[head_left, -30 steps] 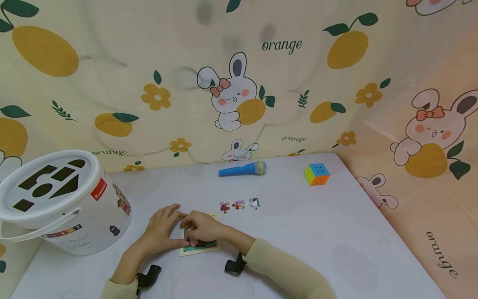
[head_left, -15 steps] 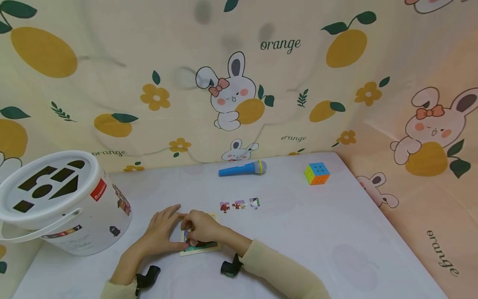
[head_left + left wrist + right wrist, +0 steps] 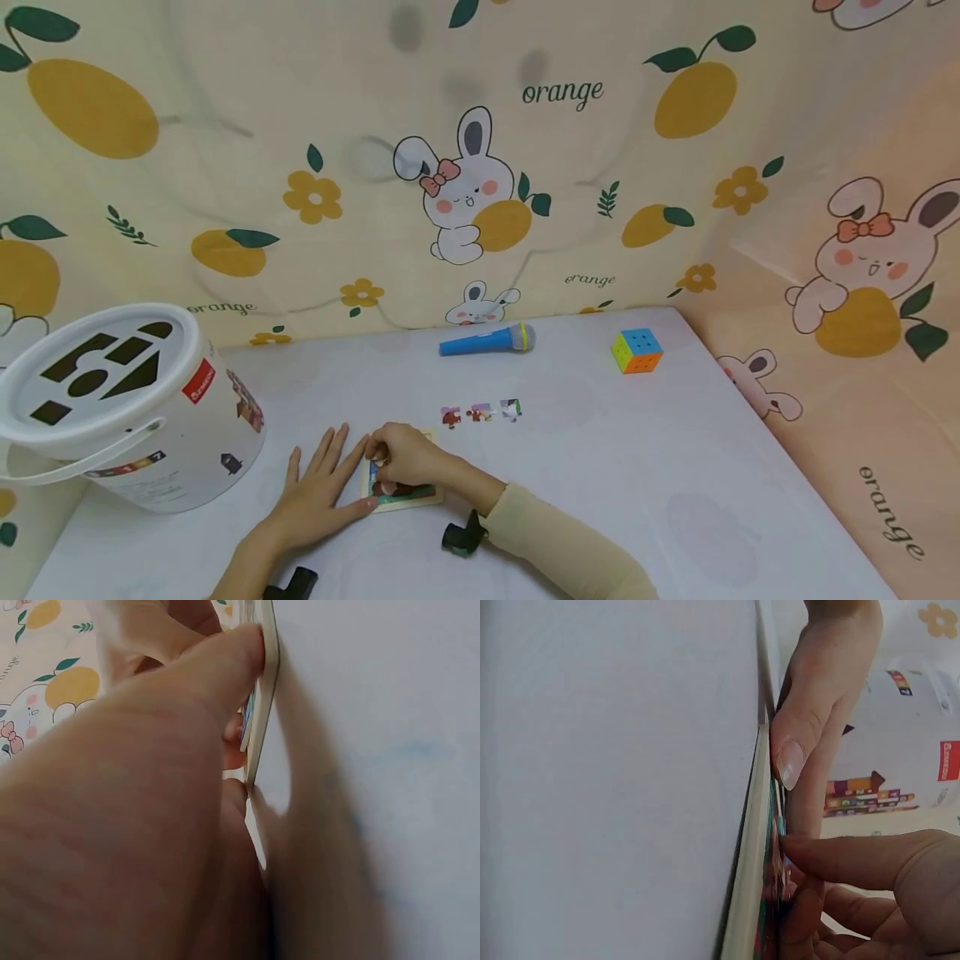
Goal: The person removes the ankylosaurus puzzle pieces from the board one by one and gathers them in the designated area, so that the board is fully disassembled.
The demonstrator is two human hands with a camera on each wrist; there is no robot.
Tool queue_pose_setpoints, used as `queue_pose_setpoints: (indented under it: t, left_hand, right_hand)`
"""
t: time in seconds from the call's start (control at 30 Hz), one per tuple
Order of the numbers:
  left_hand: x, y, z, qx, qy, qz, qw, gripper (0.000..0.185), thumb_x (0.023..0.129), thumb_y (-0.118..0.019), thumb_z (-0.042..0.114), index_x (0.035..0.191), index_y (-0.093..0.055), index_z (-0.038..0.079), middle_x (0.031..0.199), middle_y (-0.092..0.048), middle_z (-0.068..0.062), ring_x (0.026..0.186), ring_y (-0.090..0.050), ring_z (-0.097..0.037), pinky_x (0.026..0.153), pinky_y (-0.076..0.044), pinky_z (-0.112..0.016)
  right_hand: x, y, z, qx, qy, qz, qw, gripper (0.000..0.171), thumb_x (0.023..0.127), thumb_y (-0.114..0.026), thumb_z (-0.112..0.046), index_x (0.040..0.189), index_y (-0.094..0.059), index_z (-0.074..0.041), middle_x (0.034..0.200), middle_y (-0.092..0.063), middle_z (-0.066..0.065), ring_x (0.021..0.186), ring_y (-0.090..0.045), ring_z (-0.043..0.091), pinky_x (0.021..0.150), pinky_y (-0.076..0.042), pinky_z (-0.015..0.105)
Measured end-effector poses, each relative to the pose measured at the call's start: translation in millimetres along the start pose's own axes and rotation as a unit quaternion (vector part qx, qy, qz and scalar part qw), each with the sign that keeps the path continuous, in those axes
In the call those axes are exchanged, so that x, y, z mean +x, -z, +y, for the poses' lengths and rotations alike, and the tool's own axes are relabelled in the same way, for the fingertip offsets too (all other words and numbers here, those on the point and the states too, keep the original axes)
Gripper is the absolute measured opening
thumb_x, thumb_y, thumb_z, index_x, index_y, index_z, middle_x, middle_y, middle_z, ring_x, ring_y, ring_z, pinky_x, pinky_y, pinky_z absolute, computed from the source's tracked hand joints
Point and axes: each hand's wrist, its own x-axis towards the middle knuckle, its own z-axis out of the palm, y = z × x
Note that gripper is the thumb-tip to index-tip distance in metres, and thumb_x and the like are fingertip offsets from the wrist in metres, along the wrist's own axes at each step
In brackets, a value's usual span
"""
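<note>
Flat pale-rimmed picture board (image 3: 408,498), clock centre. Left hand (image 3: 317,493), 9 o'clock: fingers spread, thumb on board. Right hand (image 3: 407,457): curled over board; whether pinching, cannot tell. Knobbed jigsaw pieces (image 3: 480,412), 2 o'clock. White tabletop (image 3: 600,450). Creased printed cloth (image 3: 360,92), 12 o'clock.

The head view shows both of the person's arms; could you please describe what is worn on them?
The left hand and right hand wear no gloves. A plain cream long sleeve covers the right forearm; the left sleeve barely shows, if at all. A small black wrist camera sits by each wrist.
</note>
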Motion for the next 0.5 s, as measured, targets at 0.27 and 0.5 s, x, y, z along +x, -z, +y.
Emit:
queue_pose_setpoints:
  t: [0.27,0.5]
  left_hand:
    - [2.3,-0.1,0.8,0.006,0.004,-0.003,1.0000,0.085,0.082,-0.055,0.063,0.149,-0.026,0.020,0.156,-0.010,-0.016,0.141,-0.004,-0.038,0.102,0.004,-0.068]
    - [-0.1,0.7,1.4,0.002,0.006,-0.009,0.9999,0.085,0.083,-0.055,0.063,0.149,-0.026,0.019,0.156,-0.009,-0.016,0.142,-0.003,-0.037,0.102,0.005,-0.067]
  right_hand:
    - [0.0,3.6,0.0,0.004,0.009,-0.001,1.000,0.018,0.076,-0.074,-0.001,0.092,-0.066,-0.004,0.082,-0.059,0.000,0.073,-0.052,0.003,0.066,-0.043,0.012]
    - [1.9,2.2,4.0,0.011,0.018,-0.018,1.000,0.023,0.074,-0.077,-0.004,0.093,-0.064,-0.006,0.083,-0.057,-0.002,0.074,-0.051,0.003,0.067,-0.043,0.012]
